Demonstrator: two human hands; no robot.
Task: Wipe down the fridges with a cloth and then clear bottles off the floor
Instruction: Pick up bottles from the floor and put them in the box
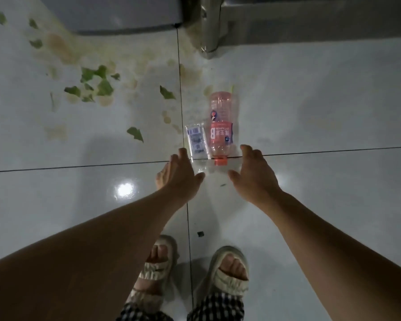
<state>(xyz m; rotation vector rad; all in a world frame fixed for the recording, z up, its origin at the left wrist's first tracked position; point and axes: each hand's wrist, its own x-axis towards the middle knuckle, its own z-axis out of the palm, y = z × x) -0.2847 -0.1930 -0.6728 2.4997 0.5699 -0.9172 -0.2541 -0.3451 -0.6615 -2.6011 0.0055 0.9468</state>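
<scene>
Sandalled feet on floor; left hand and right hand, fingers spread, empty. Pink bottle, clear bottle still uncollected.

You have one camera, up on your head. It looks almost straight down at the floor in front of you, from standing height, wide enough to catch your feet at the bottom edge.

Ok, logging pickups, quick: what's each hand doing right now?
Left hand: open, holding nothing, beside the clear bottle.
Right hand: open, holding nothing, near the pink bottle.
</scene>
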